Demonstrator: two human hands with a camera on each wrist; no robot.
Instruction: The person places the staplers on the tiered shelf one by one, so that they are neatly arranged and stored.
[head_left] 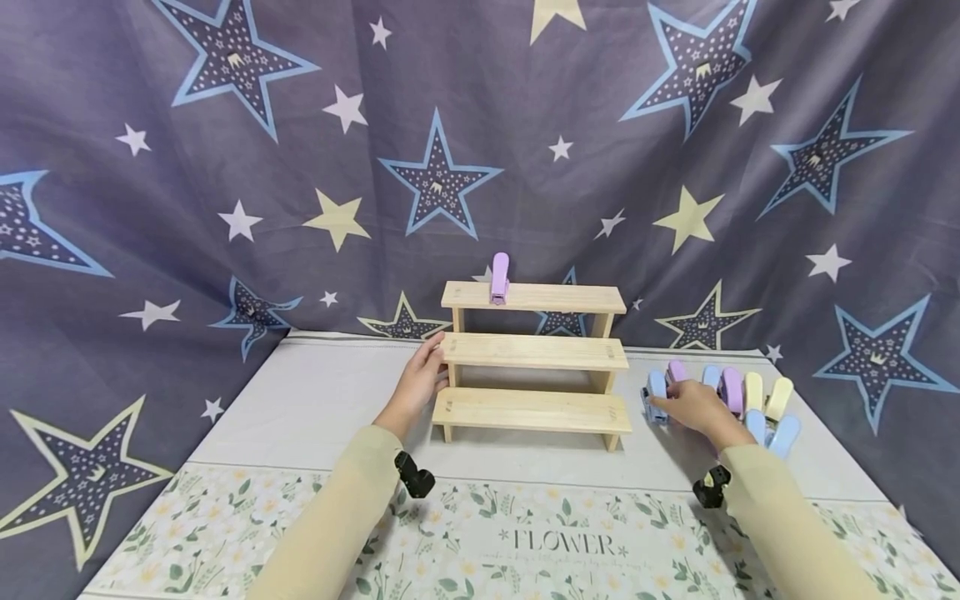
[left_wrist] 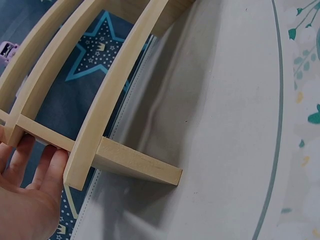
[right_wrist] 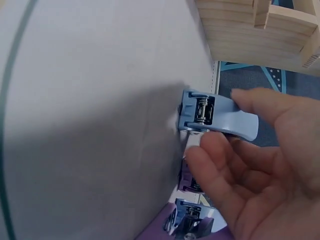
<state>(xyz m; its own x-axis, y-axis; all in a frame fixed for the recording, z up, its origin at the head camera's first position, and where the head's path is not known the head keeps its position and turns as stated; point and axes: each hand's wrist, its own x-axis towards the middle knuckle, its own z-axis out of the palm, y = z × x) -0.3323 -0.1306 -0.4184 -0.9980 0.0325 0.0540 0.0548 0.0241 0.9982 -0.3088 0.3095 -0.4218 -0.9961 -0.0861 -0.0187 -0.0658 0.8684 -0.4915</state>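
Nearest the camera, 2 sleeved forearms reach out over a floral mat printed with the word FLOWER, which covers the front strip of the surface.

The right hand is at the near left edge of a cluster of small staplers lying on the surface to the right of a wooden stand. Its fingers and thumb pinch 1 blue stapler, the leftmost of the group; in the right wrist view the thumb lies under the stapler's body and a fingertip on top, the metal hinge end pointing away from the palm. About 8 staplers can be counted in the cluster: 4 blue, 2 purple and 2 yellow, packed side by side and touching, though the hand hides part of the group, so the count is not certain.

The left hand rests against the left end of the wooden stand. Its fingers are straight and lie close together, pressed flat on the side panel just under the middle step, as the left wrist view shows.

The stand has 3 steps rising toward the back. 1 purple stapler sits on the top step, left of centre, well apart from the cluster.

Behind everything hangs 1 grey-blue star-printed backdrop.
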